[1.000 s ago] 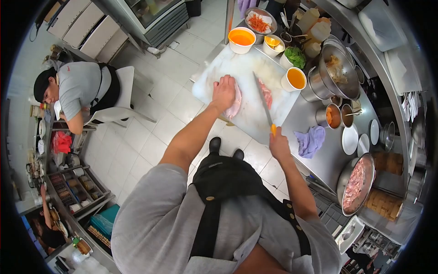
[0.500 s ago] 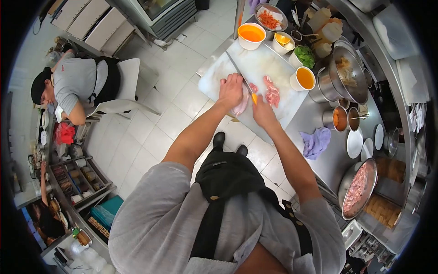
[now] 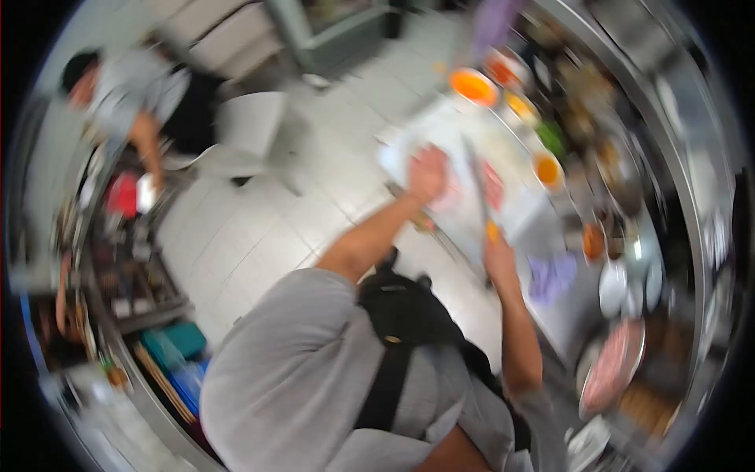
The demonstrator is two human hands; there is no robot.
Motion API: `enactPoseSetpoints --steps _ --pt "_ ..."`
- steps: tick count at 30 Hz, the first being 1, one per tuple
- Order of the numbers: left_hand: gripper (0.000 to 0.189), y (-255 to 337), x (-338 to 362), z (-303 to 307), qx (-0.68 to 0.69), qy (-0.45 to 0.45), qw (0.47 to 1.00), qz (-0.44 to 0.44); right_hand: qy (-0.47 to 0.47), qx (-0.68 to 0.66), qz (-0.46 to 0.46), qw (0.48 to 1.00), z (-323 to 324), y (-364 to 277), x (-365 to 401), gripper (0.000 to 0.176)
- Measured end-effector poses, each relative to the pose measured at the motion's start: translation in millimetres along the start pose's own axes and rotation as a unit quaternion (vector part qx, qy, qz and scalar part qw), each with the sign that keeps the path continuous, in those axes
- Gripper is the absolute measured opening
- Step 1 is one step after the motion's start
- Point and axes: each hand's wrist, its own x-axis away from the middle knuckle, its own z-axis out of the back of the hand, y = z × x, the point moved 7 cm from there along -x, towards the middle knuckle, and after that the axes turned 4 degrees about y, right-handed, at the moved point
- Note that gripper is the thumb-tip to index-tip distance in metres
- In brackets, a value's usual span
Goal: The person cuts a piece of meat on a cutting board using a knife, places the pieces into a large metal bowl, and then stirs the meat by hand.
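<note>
The view is blurred by motion. My right hand (image 3: 498, 256) is closed round the orange handle of a knife (image 3: 478, 185), whose long blade points away over the white cutting board (image 3: 413, 141). Cut pieces of raw pink meat (image 3: 492, 186) lie on the board just right of the blade. On the board's left part is my left hand (image 3: 427, 175), beside or partly over a pale pink slab of meat (image 3: 448, 194). Its fingers are smeared, so their grip does not show.
Tubs of orange liquid (image 3: 473, 86), (image 3: 546, 169) and green leaves (image 3: 551, 138) line the board's far right edge. A purple cloth (image 3: 553, 277), white plates (image 3: 613, 289) and a bowl of raw meat (image 3: 613, 366) are at right. Another person (image 3: 149, 98) is at far left.
The view has shifted and blurred. My right hand has drawn back towards me with the knife, so the blade now lies away from my left hand. The other person's arm has moved down.
</note>
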Motion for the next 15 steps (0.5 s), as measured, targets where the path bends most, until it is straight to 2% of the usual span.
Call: enactPoseSetpoints --steps 1,2,3,4,5,6,7,8,10,12,13,14,15 --pt "0.039 -10.7 5.7 -18.1 0.019 0.095 0.995 0.015 0.013 -0.001 0.07 0.997 -1.2 6.7 10.7 0.023" --pt "0.046 -26.8 2.7 -40.5 0.054 0.151 0.981 0.107 0.052 -0.084 0.045 0.994 4.7 11.3 25.9 0.027" --pt "0.045 -39.5 -5.2 -52.0 0.133 0.049 0.963 0.23 0.026 -0.07 0.027 0.997 2.2 20.5 32.3 0.027" --pt "0.044 -39.7 -16.7 -61.2 0.202 -0.038 0.971 0.125 -0.032 -0.045 -0.026 0.998 6.5 8.4 41.5 0.027" --pt "0.042 -24.0 -3.2 7.4 0.167 -0.195 0.941 0.221 -0.049 -0.045 0.002 0.998 -3.7 16.5 41.7 0.028" --pt "0.043 -10.7 -4.5 23.5 0.116 -0.199 0.962 0.145 -0.035 -0.076 0.05 0.995 -17.9 38.1 36.3 0.027" --pt "0.042 -3.0 -1.8 28.1 0.136 -0.178 0.965 0.134 -0.034 -0.053 0.048 0.997 -10.9 39.3 33.9 0.028" --pt "0.042 -1.7 -14.9 -8.5 0.212 -0.142 0.962 0.1 -0.03 -0.031 0.043 0.998 -3.4 33.4 35.7 0.029" --pt "0.04 11.7 -16.7 -1.0 0.291 -0.137 0.943 0.085 0.019 -0.024 0.074 0.997 5.3 50.1 29.5 0.033" --pt "0.054 13.5 -2.9 17.6 0.404 0.001 0.902 0.152 0.013 -0.056 0.089 0.994 7.7 64.3 23.1 0.036" --pt "0.052 -5.9 -22.1 -29.1 0.389 0.061 0.907 0.146 0.016 -0.084 0.075 0.994 10.6 72.4 21.8 0.039" --pt "0.05 -35.6 -46.8 -95.7 0.319 0.145 0.928 0.126 -0.019 -0.079 0.081 0.993 10.3 73.7 21.3 0.04" --pt "0.048 -42.3 -47.3 -110.8 0.222 0.221 0.944 0.101 -0.017 -0.19 0.048 0.98 -0.2 77.5 20.3 0.038"
